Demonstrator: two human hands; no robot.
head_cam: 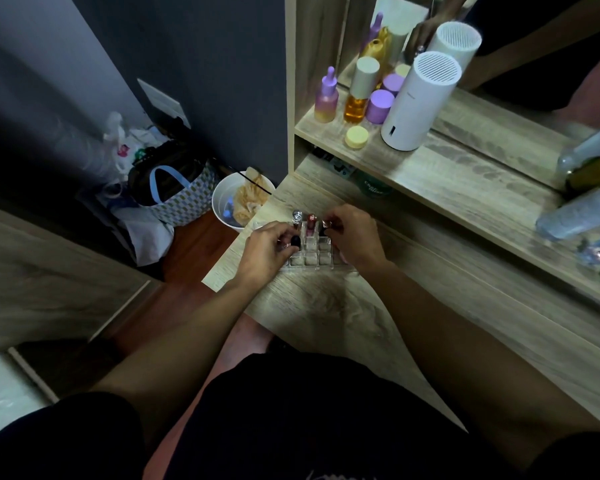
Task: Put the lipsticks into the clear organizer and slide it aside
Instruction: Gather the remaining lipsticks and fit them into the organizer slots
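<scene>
The clear organizer [311, 258], a grid of small square cells, sits near the left end of the wooden desk [329, 306]. Two lipsticks stand upright in its back row: a silver-capped one [297, 216] and a red one [311, 221]. My left hand [269, 249] is at the organizer's left side, pinching a black-capped lipstick [295, 241] over a left cell. My right hand [352, 235] grips a gold-and-dark lipstick [325, 226] at the back right cell. Front cells hold nothing.
A shelf behind holds purple, amber and yellow cosmetic bottles [355, 98] and a white cylinder device [418, 102] before a mirror. Clear bottles [579, 211] lie at the right. On the floor left of the desk stand a white bin [238, 200] and a checked bag [181, 195].
</scene>
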